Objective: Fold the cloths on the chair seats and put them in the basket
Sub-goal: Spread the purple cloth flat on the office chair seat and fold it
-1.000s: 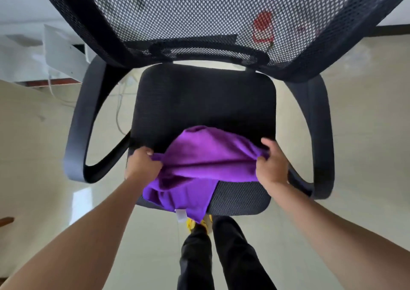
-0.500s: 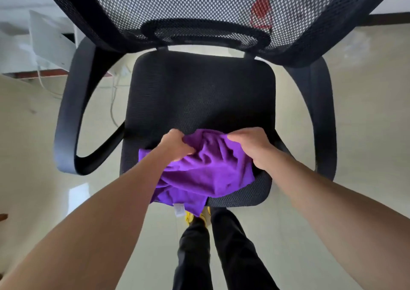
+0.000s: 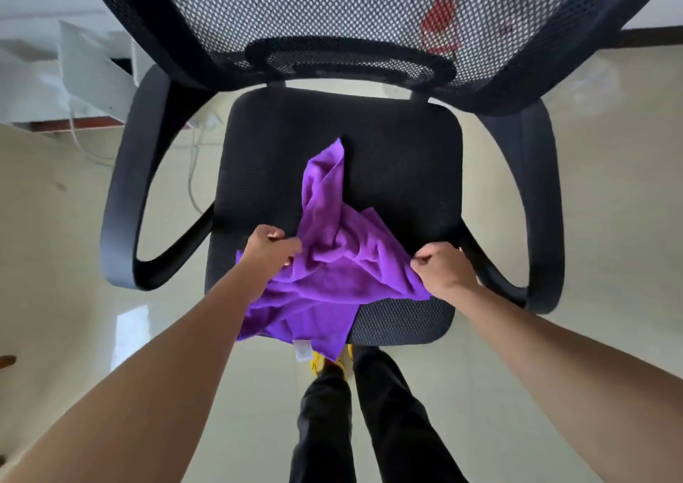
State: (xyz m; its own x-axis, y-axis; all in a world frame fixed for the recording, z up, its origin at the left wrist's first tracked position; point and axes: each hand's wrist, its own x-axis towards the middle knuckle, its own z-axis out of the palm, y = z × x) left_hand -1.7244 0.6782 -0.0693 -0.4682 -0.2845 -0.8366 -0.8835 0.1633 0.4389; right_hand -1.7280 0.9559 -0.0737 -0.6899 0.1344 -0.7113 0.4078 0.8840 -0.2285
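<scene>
**Drawn apart and stretched wide**

Parted since half a second ago: left hand [image 3: 269,249] and right hand [image 3: 443,268], stretching purple cloth [image 3: 332,279] across front of black chair seat [image 3: 399,157]. Fingers of both curled, pinching opposite cloth edges. One corner flung toward seat middle; white tag [image 3: 302,350] hanging off front. Flanked by armrests [image 3: 122,201]; far view blocked by mesh backrest [image 3: 332,9].

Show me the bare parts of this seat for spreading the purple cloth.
Bare at the back of the chair seat: a wide patch between the purple cloth and the right edge, a narrower one left of its far tip. Also a strip at the front right corner. Crowded front-left and middle: bunched cloth gripped by left hand and right hand.
</scene>
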